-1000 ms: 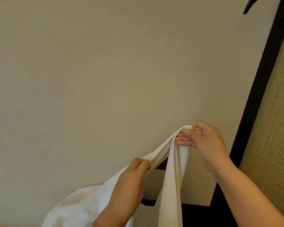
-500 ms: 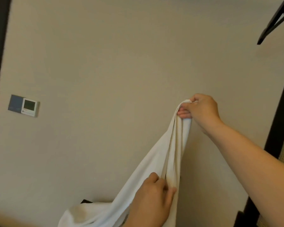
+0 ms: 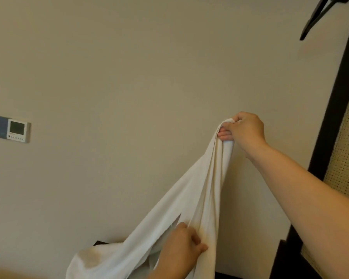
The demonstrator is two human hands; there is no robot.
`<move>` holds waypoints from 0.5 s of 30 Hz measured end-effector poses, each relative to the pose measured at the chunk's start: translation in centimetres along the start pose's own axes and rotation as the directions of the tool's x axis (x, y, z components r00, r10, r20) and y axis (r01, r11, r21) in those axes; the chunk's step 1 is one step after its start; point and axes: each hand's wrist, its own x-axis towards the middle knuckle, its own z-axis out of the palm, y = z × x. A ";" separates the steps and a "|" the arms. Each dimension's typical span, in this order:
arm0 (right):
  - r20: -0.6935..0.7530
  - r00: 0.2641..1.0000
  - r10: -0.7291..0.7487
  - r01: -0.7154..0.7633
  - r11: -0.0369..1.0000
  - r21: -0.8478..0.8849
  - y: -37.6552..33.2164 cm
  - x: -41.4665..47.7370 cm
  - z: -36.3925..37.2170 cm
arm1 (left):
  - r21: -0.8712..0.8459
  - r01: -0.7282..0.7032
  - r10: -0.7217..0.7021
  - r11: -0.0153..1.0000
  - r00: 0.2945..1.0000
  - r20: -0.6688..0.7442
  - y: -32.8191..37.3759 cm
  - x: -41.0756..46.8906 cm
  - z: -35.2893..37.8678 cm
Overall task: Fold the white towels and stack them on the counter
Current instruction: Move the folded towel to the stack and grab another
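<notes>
Up in front of the beige wall (image 3: 129,77), right hand (image 3: 245,129) is gripping a bunched corner of the white towel (image 3: 189,198), fingers curled tight round the cloth. Left hand (image 3: 182,245), lower & nearer, is pinching the towel's edge btw thumb & fingers. Towel is hanging in mid-air, draping down toward bottom-left w/ yellowish stains showing. Control panel (image 3: 10,128) is sitting on the wall far left.

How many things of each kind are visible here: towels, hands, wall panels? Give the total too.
white towel: 1
hands: 2, the left hand and the right hand, both gripping the towel
wall control panel: 1
Total: 4
</notes>
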 end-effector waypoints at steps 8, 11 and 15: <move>-0.260 0.963 0.064 -0.068 0.998 -0.006 1.3 0.3 -9.5 | 0.024 -0.167 0.166 0.986 0.986 0.031 3.2 3.6 1.7; -0.319 0.939 0.129 -0.132 0.991 0.013 2.2 0.3 -14.4 | 0.123 -0.163 0.175 0.979 0.980 -0.095 2.5 6.9 -2.7; -0.366 0.900 0.236 -0.176 0.966 0.189 3.5 0.4 -18.2 | 0.291 -0.240 0.308 0.926 0.928 -0.212 6.4 11.2 -12.2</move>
